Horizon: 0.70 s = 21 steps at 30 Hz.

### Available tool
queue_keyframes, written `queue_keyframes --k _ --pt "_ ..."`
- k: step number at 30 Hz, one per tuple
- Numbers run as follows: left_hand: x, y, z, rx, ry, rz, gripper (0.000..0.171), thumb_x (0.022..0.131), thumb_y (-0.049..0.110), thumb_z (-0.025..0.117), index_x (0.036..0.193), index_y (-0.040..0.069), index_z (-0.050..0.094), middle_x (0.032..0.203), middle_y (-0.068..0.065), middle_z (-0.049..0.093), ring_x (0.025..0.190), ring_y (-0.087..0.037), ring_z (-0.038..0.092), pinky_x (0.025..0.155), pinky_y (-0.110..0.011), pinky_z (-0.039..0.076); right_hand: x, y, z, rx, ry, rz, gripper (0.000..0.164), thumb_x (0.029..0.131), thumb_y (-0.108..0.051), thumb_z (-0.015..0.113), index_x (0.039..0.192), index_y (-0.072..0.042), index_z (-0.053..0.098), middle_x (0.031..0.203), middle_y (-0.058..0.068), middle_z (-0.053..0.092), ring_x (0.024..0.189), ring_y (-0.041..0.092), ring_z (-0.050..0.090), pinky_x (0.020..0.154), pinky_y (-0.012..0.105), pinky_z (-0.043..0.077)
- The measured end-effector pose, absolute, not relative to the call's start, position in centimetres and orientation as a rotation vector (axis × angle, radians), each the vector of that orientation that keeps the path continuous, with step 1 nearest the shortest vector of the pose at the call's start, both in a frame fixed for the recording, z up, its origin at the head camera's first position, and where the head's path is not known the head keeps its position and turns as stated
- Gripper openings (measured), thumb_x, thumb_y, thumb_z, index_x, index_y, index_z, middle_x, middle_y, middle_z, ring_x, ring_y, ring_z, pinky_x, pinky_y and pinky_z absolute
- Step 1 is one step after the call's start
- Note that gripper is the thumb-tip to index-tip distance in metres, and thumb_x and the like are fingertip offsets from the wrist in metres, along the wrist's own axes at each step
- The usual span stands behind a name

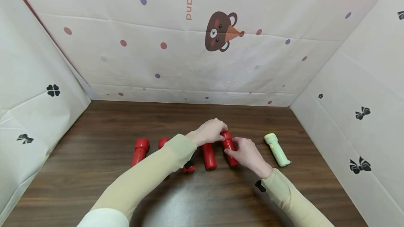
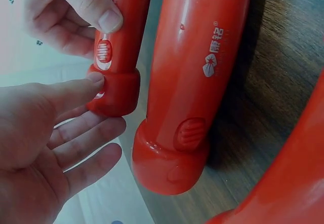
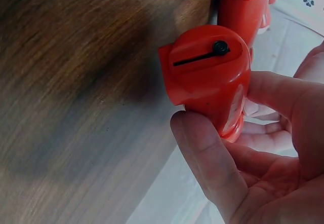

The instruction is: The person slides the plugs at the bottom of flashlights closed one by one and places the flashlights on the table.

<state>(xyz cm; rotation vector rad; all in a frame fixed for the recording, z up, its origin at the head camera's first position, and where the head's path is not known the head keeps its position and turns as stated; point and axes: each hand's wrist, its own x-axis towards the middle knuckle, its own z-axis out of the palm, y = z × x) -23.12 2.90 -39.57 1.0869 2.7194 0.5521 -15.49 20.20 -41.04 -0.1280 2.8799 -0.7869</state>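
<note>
Both hands are on one red flashlight (image 1: 228, 145), the rightmost of a row of red ones. At its wider head end, my left hand (image 1: 209, 131) pinches it between thumb and fingers, with the other fingers spread in the left wrist view. My right hand (image 1: 248, 154) grips the body nearer the tail, thumb on one side and fingers on the other. The right wrist view shows the tail cap (image 3: 210, 67) with a black slot and knob. Close to its left lies another red flashlight (image 2: 197, 72), which neither hand visibly holds.
More red flashlights lie left, one at the far left (image 1: 139, 152), others partly hidden under the left sleeve (image 1: 157, 165). A pale green flashlight (image 1: 277, 150) lies right of the right hand. Printed white sheets (image 1: 189, 62) wall the brown wooden table (image 1: 104, 122).
</note>
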Motion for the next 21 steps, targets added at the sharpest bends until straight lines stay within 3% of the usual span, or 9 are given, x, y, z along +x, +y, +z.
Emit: queue_keyframes --k 6,15,21 --pt "-23.22 3.01 -39.67 1.112 2.726 0.503 0.01 0.096 0.017 0.077 0.105 0.012 0.079 0.095 -0.002 0.078 0.094 -0.016 0.062 0.089 -0.03 0.055 -15.62 19.89 -41.37 -0.132 2.9 -0.757 0.024 0.093 -0.018 0.079 0.107 0.0 0.071 0.071 0.005 0.067 0.055 0.012 0.057 0.05 0.026 0.05" --pt "-23.32 3.25 -39.78 1.137 2.729 0.448 0.006 0.095 0.015 0.078 0.097 0.01 0.077 0.092 -0.004 0.077 0.08 -0.014 0.059 0.077 -0.025 0.052 -15.57 19.41 -41.67 -0.158 2.959 -0.691 0.024 0.091 -0.022 0.082 0.1 -0.002 0.072 0.072 0.004 0.067 0.058 0.013 0.056 0.051 0.025 0.048" --pt "-23.42 3.29 -39.94 1.123 2.735 0.449 0.004 0.094 0.014 0.079 0.095 0.011 0.076 0.089 -0.003 0.076 0.079 -0.014 0.058 0.077 -0.025 0.052 -15.58 19.46 -41.72 -0.165 2.954 -0.685 0.024 0.091 -0.022 0.082 0.101 -0.003 0.072 0.072 0.004 0.066 0.059 0.013 0.056 0.051 0.025 0.047"
